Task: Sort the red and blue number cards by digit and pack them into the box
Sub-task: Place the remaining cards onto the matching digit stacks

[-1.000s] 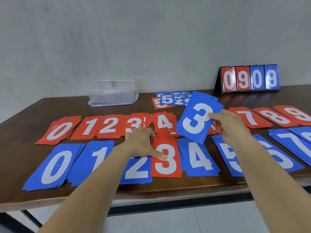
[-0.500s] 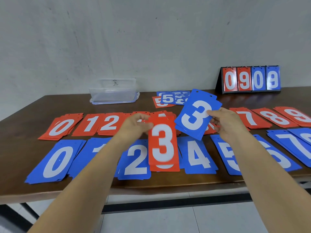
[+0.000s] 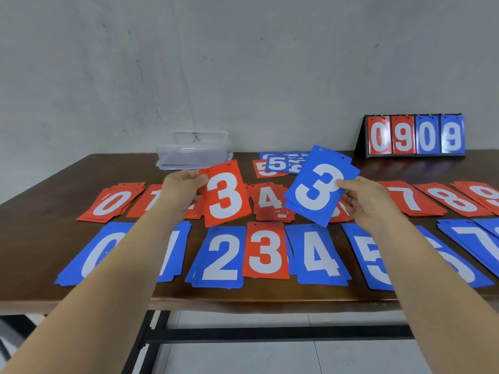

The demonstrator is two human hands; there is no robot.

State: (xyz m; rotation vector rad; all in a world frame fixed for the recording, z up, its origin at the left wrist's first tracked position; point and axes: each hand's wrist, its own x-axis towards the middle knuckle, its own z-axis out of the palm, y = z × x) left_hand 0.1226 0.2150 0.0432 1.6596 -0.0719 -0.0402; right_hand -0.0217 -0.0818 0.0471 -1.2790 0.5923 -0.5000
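My left hand [image 3: 181, 187] pinches a red 3 card [image 3: 225, 194] by its left edge, lifted above the table. My right hand [image 3: 363, 201] holds a small stack of blue 3 cards [image 3: 321, 186], tilted, above the red row. Another red 3 card [image 3: 265, 251] lies in the near blue row between the blue 2 pile [image 3: 219, 256] and the blue 4 pile [image 3: 318, 256]. Red piles form the far row, blue piles the near row. The clear plastic box [image 3: 193, 153] stands at the back of the table.
A flip scoreboard [image 3: 414, 136] reading 0909 stands at the back right. A loose heap of mixed cards [image 3: 280, 164] lies behind the red row. The brown table's [image 3: 40, 247] front edge runs just below the blue piles; a grey wall is behind.
My left hand has picked a red 3 card off the near row and raised it up and back. A second red 3 stays on the table. My right hand keeps the blue 3s aloft.
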